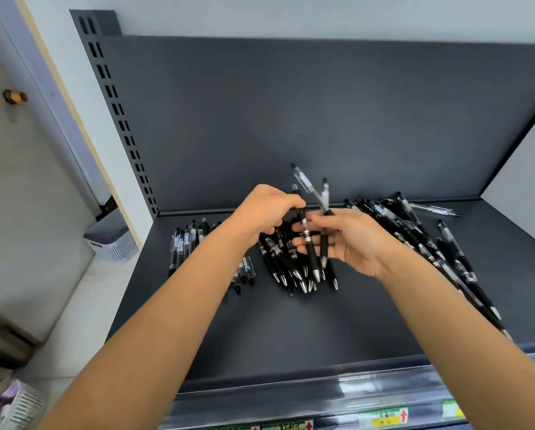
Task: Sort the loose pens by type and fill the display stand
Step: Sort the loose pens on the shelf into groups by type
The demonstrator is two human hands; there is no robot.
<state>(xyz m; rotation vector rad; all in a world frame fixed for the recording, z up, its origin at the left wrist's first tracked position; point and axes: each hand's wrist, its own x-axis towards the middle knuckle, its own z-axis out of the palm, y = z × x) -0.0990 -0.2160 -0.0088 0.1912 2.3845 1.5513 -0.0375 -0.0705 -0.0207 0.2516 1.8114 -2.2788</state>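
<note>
My right hand (350,237) holds a few black pens (323,243) fanned upward above a dark grey shelf (291,330). My left hand (266,212) pinches one black pen (310,252) out of that bunch by its upper part. Under the hands lies a group of black-grip pens (286,268), tips pointing toward me. A row of clear-barrel pens (182,243) lies at the left of the shelf. A loose heap of mixed pens (430,243) spreads along the right side.
The shelf has a dark back panel (322,119) and a slotted upright (117,103) at the left. A clear price rail (353,398) with yellow and green labels runs along the front edge. A white appliance (112,240) stands on the floor at the left.
</note>
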